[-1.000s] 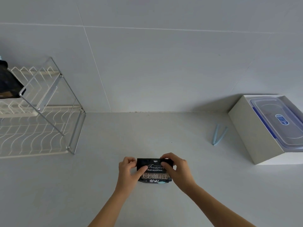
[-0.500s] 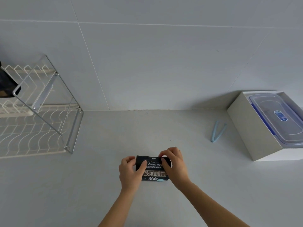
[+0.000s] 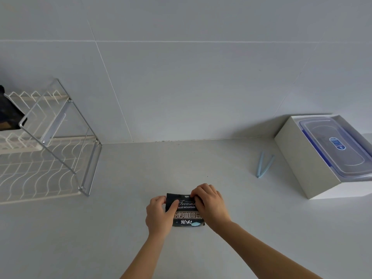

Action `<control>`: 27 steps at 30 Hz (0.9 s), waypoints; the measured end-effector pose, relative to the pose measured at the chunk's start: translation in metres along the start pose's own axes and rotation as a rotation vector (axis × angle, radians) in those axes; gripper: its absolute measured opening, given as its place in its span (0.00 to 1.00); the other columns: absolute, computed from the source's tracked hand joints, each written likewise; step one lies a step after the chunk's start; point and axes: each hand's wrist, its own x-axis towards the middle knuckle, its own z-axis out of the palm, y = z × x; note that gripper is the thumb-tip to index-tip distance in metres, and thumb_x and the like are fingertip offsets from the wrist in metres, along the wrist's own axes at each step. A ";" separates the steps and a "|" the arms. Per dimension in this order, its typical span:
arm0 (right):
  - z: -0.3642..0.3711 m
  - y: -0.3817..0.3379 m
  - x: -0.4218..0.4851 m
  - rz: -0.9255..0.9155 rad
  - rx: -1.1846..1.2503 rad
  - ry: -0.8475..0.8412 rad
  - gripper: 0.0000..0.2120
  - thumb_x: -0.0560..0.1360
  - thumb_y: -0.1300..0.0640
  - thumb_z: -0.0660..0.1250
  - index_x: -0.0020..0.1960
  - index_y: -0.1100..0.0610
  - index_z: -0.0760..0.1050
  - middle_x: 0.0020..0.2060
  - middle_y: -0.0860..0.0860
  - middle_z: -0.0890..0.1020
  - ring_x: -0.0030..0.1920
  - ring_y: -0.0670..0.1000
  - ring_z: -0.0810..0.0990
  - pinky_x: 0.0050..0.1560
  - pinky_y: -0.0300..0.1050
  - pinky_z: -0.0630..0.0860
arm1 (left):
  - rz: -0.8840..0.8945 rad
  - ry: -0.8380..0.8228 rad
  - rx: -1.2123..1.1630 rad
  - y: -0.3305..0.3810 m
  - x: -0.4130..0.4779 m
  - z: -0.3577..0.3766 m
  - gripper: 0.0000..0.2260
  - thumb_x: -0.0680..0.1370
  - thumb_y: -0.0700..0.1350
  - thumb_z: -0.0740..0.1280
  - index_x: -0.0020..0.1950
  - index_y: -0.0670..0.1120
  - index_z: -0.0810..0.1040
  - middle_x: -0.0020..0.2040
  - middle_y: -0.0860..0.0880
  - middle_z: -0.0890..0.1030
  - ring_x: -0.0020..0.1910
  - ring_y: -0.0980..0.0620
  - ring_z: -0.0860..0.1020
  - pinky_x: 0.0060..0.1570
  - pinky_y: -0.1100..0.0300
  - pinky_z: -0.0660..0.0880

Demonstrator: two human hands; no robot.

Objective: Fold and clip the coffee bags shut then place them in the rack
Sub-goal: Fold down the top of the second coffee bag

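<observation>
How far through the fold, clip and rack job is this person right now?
Done, it seems: a dark bag already sits on the rack at the left edge; whether it is clipped can't be seen. In hand: the left hand and right hand both grip the coffee bag on the counter, working its top edge. Left: the blue clip lies unused to the right, then this bag goes to the rack.

Two coffee bags (image 3: 186, 211) (image 3: 8, 112), one clip (image 3: 264, 166), one rack (image 3: 46, 141), one white box (image 3: 302, 158), two hands (image 3: 160, 215) (image 3: 211, 204).
</observation>
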 end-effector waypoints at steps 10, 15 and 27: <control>-0.026 -0.018 0.028 0.197 0.184 -0.374 0.08 0.71 0.51 0.68 0.49 0.49 0.79 0.42 0.47 0.83 0.45 0.50 0.80 0.50 0.49 0.76 | -0.038 -0.249 -0.297 0.009 0.004 -0.018 0.11 0.72 0.44 0.73 0.53 0.47 0.79 0.69 0.50 0.66 0.70 0.50 0.63 0.67 0.47 0.67; -0.032 -0.019 0.038 0.019 0.008 -0.336 0.07 0.72 0.49 0.67 0.46 0.50 0.80 0.35 0.47 0.80 0.39 0.48 0.74 0.55 0.47 0.66 | -0.097 -0.480 -0.331 0.021 0.009 -0.022 0.31 0.69 0.41 0.75 0.70 0.45 0.67 0.61 0.46 0.77 0.56 0.51 0.76 0.50 0.65 0.73; -0.036 -0.017 0.025 0.141 0.302 -0.406 0.10 0.71 0.57 0.68 0.51 0.47 0.74 0.43 0.49 0.85 0.43 0.49 0.82 0.47 0.49 0.77 | -0.217 -0.565 -0.518 0.011 0.007 -0.017 0.21 0.72 0.45 0.72 0.65 0.51 0.74 0.54 0.49 0.83 0.48 0.56 0.82 0.38 0.69 0.76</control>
